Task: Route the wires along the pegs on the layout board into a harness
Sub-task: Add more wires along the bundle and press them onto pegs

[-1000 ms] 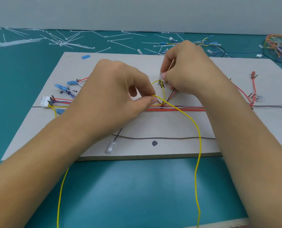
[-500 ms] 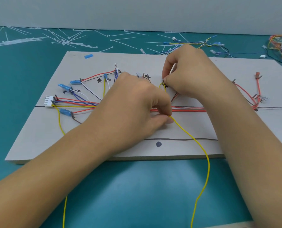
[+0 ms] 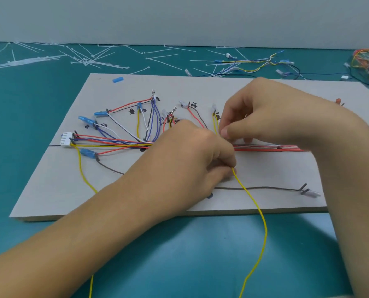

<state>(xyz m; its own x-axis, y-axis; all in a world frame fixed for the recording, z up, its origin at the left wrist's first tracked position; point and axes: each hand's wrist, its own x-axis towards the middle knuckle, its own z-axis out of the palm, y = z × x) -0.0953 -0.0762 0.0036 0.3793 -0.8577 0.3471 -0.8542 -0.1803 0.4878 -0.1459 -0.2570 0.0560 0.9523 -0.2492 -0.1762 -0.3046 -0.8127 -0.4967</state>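
I am judging this harness as well past halfway. On the layout board [image 3: 179, 87], a fan of red, blue, white and black branch wires [image 3: 123, 130] is already sitting on its pegs toward 10 o'clock. It is running from the white connector [image 3: 66, 139] at 9 o'clock into the red trunk [image 3: 265, 149], which is heading off to 3 o'clock. A brown wire [image 3: 261, 187] is lying along the 5 o'clock side and ending at a pair of pegs [image 3: 304, 188]. The yellow wire [image 3: 263, 224] is the one being worked now. The left hand [image 3: 192, 155] is closing its grip on it, pinching it between thumb and curled fingers near the board's centre. The right hand [image 3: 265, 112] is pinching, as far as I can tell, the same wire just toward 12 o'clock from the left, below a terminal peg. The wire's long slack is trailing over the 6 o'clock edge and out of view, so I am counting that run as unfinished, and I am seeing no ties on the bundle. For room, the board's 6 o'clock strip and the bench [image 3: 28, 93] beyond it are offering free space under the forearms. Loose cable ties [image 3: 89, 59] and spare wires [image 3: 254, 63] are crowding the 12 and 2 o'clock sides.
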